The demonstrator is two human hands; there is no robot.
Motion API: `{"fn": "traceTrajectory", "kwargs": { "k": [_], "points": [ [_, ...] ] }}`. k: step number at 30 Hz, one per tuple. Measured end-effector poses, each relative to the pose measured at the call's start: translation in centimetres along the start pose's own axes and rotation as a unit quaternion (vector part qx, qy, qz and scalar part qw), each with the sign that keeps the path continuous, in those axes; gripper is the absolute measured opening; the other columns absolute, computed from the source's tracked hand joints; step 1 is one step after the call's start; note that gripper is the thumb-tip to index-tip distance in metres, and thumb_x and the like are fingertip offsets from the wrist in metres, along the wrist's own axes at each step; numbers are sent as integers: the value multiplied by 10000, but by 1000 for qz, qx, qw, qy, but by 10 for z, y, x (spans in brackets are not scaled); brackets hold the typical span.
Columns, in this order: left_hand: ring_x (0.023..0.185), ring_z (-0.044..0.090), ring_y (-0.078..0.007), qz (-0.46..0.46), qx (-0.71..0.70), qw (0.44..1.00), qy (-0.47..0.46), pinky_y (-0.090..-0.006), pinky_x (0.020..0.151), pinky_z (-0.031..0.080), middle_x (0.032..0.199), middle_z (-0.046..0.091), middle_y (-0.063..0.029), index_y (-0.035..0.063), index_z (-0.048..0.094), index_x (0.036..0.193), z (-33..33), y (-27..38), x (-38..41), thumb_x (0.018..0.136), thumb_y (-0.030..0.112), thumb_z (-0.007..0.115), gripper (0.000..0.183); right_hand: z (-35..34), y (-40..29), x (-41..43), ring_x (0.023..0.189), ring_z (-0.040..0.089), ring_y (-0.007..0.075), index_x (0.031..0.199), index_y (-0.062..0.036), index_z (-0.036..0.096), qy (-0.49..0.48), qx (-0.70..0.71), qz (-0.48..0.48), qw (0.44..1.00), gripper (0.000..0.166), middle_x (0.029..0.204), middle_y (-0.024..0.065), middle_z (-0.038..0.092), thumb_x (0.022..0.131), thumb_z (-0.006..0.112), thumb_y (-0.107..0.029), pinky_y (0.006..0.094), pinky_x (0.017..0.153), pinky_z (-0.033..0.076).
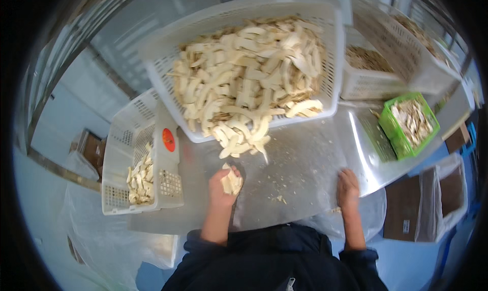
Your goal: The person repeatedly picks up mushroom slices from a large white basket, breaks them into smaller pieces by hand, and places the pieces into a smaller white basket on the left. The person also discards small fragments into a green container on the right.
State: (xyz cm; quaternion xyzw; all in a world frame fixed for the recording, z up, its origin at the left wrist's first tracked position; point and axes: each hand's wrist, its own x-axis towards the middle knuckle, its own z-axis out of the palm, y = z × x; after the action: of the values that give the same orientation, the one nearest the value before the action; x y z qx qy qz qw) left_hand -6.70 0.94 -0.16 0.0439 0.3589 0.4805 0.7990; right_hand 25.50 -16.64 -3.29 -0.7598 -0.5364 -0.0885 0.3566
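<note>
My left hand [224,186] is closed around a few pale dried slices [232,181], palm up, above the steel table. Just beyond it lies a small heap of curved pale slices [242,138], spilling from the low front of a large white plastic basket [198,137]. That basket is tilted towards me and piled with many more slices [248,73]. My right hand [347,186] is over the table's near edge on the right, its fingers curled. Whether anything is inside it is hidden. Crumbs [281,198] are scattered on the steel table [305,153] between my hands.
At left, a white perforated basket [166,193] holds some pale slices [142,180]. A green plastic basket [396,138] of smaller pieces sits at right, before white crates [375,85]. Below the table's right edge is a bag-lined cardboard box [402,205]. Clear plastic bags [103,222] hang at lower left.
</note>
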Motion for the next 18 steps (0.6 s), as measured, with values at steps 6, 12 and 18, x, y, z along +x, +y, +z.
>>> {"fn": "traceTrajectory", "kwargs": {
  "k": [6,12,18],
  "points": [
    [691,530,-164,429,169,887,23,-290,654,453,781,551,-85,37,512,880,48,109,-105,720,28,538,163,-22,1,-10,1023,512,366,948,8,595,77,-140,14,987,231,1028,186,587,722,553,31,450,904,394],
    [878,534,-242,692,491,386,362,-350,816,423,946,560,-101,-21,490,1075,7,217,-81,787,108,563,324,62,-145,6,1090,475,353,1072,-17,552,-130,136,-202,961,348,1124,187,530,725,569,-5,448,952,360],
    [1019,500,-293,571,551,592,142,-370,903,381,1089,534,-165,-13,485,1143,33,95,-52,758,96,636,428,64,-85,15,1102,471,365,1064,-11,565,-124,66,-110,984,281,1139,193,532,787,520,-28,440,972,346]
  ]
}}
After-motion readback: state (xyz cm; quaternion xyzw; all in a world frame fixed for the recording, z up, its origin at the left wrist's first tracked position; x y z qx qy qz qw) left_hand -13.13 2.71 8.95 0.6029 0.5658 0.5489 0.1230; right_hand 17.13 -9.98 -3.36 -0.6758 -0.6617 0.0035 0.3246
